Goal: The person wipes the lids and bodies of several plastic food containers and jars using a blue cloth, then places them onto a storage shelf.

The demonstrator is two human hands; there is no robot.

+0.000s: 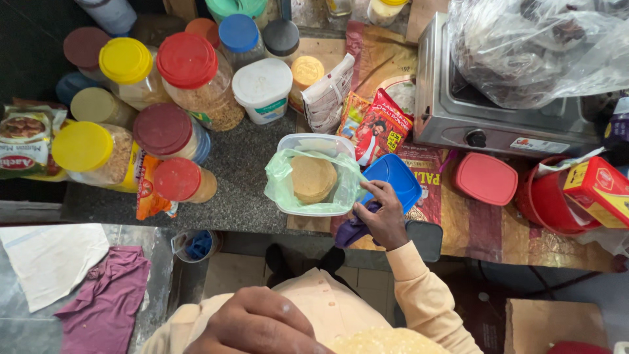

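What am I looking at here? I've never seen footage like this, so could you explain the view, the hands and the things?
One camera on a person's head looks straight down at a counter. The right hand holds a blue lid and purple cloth beside an open box lined with green plastic, holding stacked flatbreads. The left hand is close to the camera, on another flatbread. Around them stand jars with coloured lids, snack packets, a stove and a red lid.
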